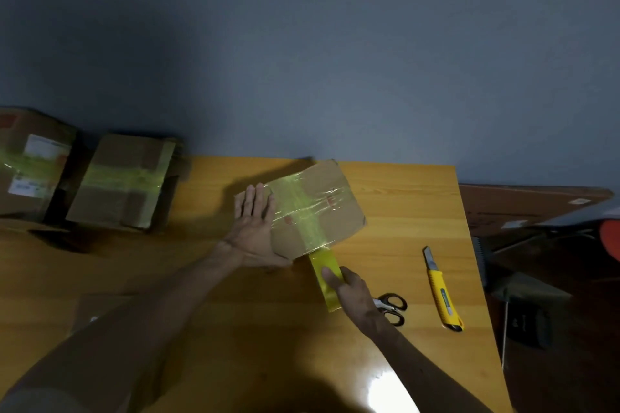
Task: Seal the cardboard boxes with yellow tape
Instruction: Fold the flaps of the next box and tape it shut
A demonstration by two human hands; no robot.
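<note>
Brown box (322,198) – yellow tape (327,282); orange-yellow table (402,204).

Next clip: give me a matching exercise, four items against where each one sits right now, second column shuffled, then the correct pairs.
Items:
1. left hand
2. right hand
3. scissors
4. utility knife

Places:
A. rightmost tool on the table
B. flat on the cardboard box
C. partly hidden behind a hand
D. on the yellow tape strip

Pairs: 1-B, 2-D, 3-C, 4-A

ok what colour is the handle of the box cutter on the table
Yellow, with a dark tip at its near end; the utility knife shows in the head view.
</note>
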